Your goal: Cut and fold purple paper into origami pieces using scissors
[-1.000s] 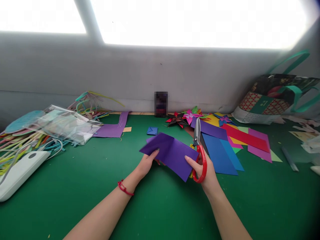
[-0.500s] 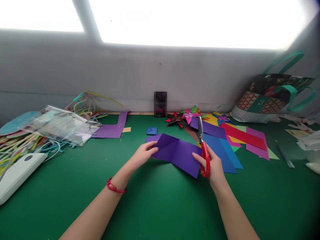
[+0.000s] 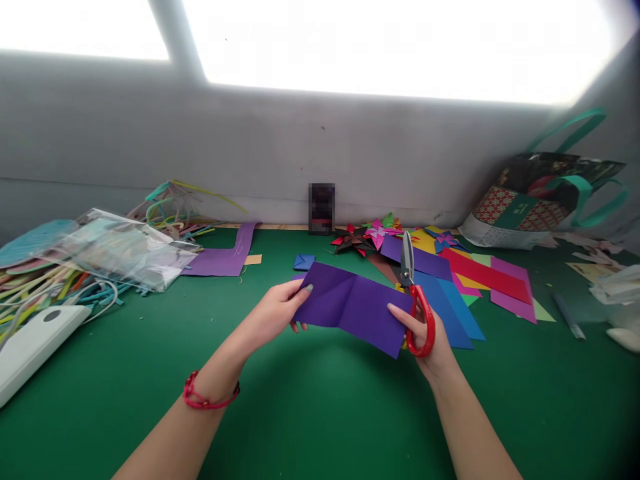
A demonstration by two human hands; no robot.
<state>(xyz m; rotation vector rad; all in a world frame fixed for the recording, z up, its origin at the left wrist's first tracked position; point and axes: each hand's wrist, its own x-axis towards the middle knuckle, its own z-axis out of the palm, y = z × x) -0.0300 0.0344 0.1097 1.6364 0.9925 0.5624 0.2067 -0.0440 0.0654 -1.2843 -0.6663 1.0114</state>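
Observation:
A creased sheet of purple paper (image 3: 350, 303) is held above the green table between my two hands. My left hand (image 3: 277, 308) pinches its left edge, thumb on the near face and fingers behind. At the right edge, my right hand (image 3: 434, 340) presses its thumb on the sheet. The same hand also holds red-handled scissors (image 3: 419, 300), blades pointing up and away from the paper. Something yellow shows between the sheet and my right fingers; what it is stays hidden. A small folded blue paper piece (image 3: 304, 262) lies behind the sheet.
Coloured paper sheets (image 3: 510, 287) and folded paper stars (image 3: 380, 232) lie to the right. A patterned bag (image 3: 525, 200) stands at the back right. Plastic sleeves (image 3: 135, 247), pipe cleaners and a white device (image 3: 47, 347) occupy the left. A dark pixelated rectangle (image 3: 321, 208) stands against the wall.
My left hand has shifted its grip, with its thumb now on the face of the purple paper. My right hand and the scissors have moved slightly right, and the scissors have turned a little.

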